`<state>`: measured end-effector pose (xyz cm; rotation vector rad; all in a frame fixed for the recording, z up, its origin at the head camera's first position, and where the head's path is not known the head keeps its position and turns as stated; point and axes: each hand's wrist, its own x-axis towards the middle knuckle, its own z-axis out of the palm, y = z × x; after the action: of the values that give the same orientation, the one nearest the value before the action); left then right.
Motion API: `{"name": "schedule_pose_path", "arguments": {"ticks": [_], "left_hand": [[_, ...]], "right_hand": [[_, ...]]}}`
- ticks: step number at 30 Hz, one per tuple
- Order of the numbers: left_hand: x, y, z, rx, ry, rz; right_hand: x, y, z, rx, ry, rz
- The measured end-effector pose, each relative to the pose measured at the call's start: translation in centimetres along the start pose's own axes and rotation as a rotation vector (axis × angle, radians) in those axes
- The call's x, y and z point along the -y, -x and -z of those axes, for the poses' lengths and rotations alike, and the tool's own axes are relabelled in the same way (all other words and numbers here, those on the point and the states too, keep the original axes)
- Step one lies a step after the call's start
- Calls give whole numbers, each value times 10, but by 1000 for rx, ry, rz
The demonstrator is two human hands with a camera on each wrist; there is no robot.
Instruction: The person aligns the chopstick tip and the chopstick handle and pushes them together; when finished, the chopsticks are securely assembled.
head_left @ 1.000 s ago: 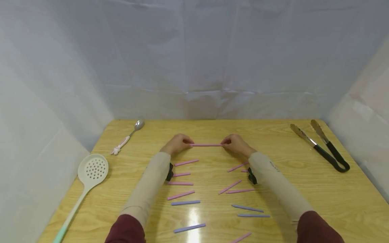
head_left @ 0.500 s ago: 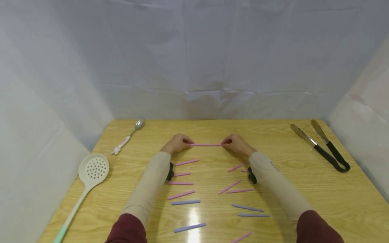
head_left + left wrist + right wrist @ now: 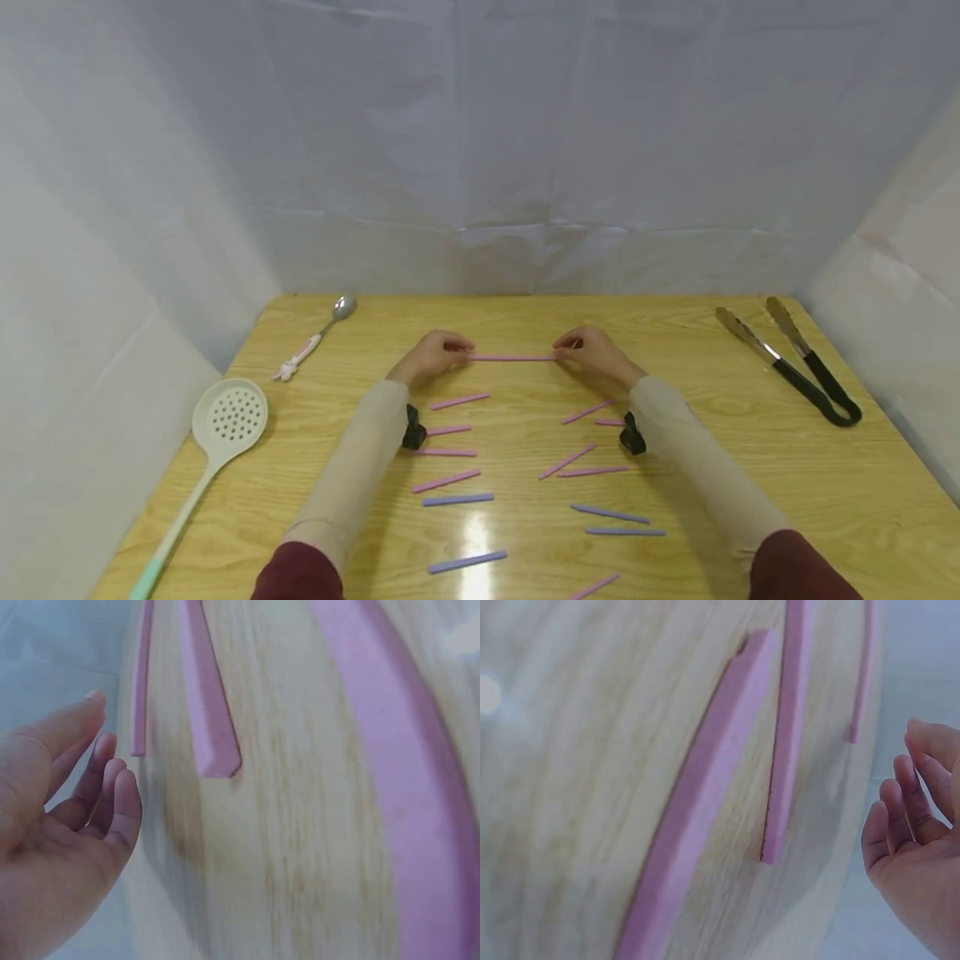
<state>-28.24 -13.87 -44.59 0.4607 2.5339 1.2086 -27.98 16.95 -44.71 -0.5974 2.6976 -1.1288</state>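
A thin pink stick lies crosswise near the back of the table, between the two hands. At its left end is the left hand; in the left wrist view its fingers are loosely bent and apart from the stick's end. The right hand is at the other end. Its relaxed fingers stand just off the stick in the right wrist view, with nothing held. Nearer the person, more pink sticks lie in two loose columns. Several blue-violet sticks lie below them, partly beside another pink stick.
At the left lie a slotted skimmer with a mint-tipped handle and a small spoon with a pink-and-white handle. Black-handled metal tongs lie spread at the right. White sheeting surrounds the wooden table's back and sides.
Both hands held the pink stick's ends earlier. They have let go and drawn slightly outward, left hand to the left, right hand to the right. The stick stays in place.
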Motion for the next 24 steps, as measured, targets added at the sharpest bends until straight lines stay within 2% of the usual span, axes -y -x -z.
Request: {"name": "schedule_pose_path", "arguments": {"ticks": [7,13,15,20,24], "left_hand": [[-4,22,6,-5,49,-19],[-5,40,8,30,42,-39],[-3,46,8,44,41,-45],[3,59,4,76,37,-23],[7,66,0,95,47,0]], "right_hand": [[2,18,7,6,-50,24],[8,35,7,72,-69,-46],[7,40,6,100,-68,-44],[0,54,6,153,-73,-15],[-8,65,9,167,-73,-30]]}}
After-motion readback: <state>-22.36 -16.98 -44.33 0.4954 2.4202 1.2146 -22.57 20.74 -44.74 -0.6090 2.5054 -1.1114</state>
